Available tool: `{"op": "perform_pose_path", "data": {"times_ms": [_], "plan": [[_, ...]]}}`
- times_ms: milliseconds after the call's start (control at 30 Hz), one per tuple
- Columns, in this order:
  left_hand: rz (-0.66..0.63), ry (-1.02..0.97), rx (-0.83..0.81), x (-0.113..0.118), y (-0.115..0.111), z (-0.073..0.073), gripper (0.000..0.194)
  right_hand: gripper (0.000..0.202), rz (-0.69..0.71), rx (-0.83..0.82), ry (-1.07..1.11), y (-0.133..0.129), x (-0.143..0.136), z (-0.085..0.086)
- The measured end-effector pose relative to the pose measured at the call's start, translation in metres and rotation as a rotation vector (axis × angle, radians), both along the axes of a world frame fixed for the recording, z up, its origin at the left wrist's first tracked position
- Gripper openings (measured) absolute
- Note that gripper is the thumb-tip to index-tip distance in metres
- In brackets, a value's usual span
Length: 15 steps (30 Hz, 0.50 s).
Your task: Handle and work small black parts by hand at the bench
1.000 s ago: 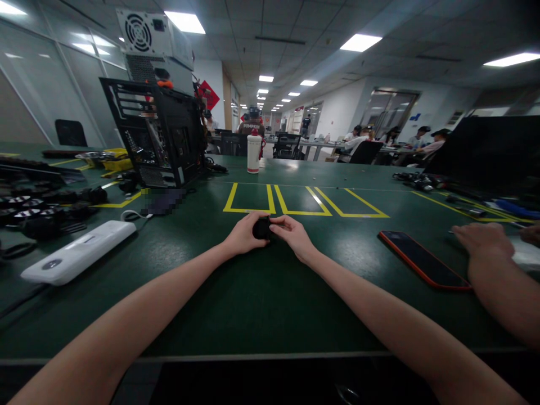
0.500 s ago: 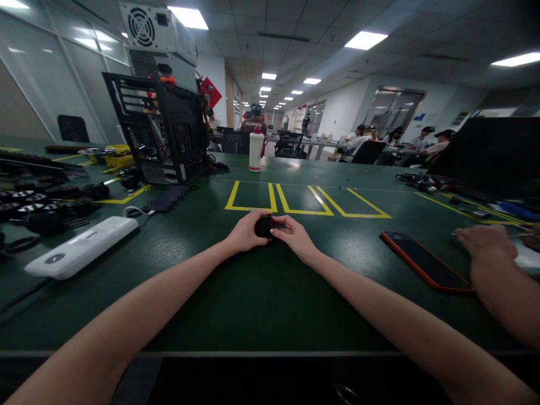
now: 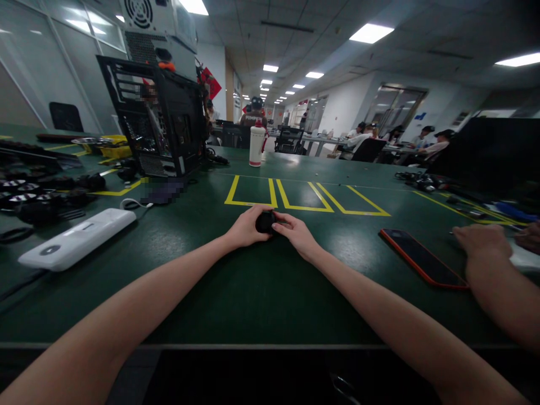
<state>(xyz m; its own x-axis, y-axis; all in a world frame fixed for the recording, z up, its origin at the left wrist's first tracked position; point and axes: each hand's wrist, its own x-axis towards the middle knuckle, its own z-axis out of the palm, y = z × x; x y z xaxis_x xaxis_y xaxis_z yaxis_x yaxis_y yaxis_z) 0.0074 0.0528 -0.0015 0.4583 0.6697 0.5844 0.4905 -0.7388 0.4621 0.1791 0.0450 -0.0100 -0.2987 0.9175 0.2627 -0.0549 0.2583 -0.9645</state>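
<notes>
A small round black object is held between my two hands, low over the green table. My left hand curls around its left side, thumb below and fingers above. From the right, my right hand pinches its edge with thumb and fingertips. Just beyond the hands are yellow tape outlines on the tabletop. What the black object is cannot be made out.
A white power strip and an open computer case are at left. A white bottle stands farther back. At right lie an orange-edged phone and another person's hand.
The view has shifted slightly, so the table appears a little higher. Both hands keep hold of the black object, whose round face now shows slightly more.
</notes>
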Motion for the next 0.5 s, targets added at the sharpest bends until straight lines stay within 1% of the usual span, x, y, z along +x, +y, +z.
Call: {"op": "perform_pose_path", "data": {"times_ms": [67,233,367,500], "plan": [[-0.003,-0.001,-0.006,0.0000,0.0002,-0.0005,0.059,0.034,0.021,0.005,0.009,-0.0002,0.0006,-0.0003],[-0.001,-0.010,-0.021,0.0007,0.0011,-0.0022,0.060,0.034,0.038,0.034,0.018,-0.0037,0.0014,-0.0007],[0.010,-0.001,-0.026,0.0009,0.0003,-0.0008,0.060,0.025,-0.027,0.029,0.011,-0.0046,-0.0007,0.0002],[0.007,0.003,-0.022,0.0009,-0.0005,0.0007,0.059,0.027,-0.061,0.040,0.011,-0.0023,-0.0025,-0.0008]]}}
